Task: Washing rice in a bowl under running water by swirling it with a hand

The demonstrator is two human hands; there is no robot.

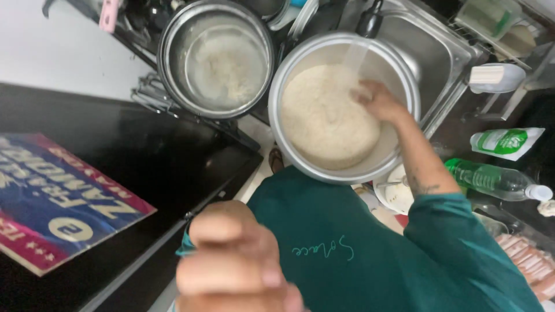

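White rice [326, 118] is sitting heaped in a metal pot [289, 144] over the sink [436, 55], water [355, 55] running onto it from the tap [370, 23]. Right hand [378, 101] is reaching into the pot, fingers [361, 95] curled down into the rice at the far edge. Left hand [234, 263] is hanging close to the camera (blurred), fingers folded into a loose fist, holding nothing visible. Second pot [217, 58] is sitting just left, cloudy water inside. Green bottle [491, 179] is lying on the surface [115, 144] to the right.
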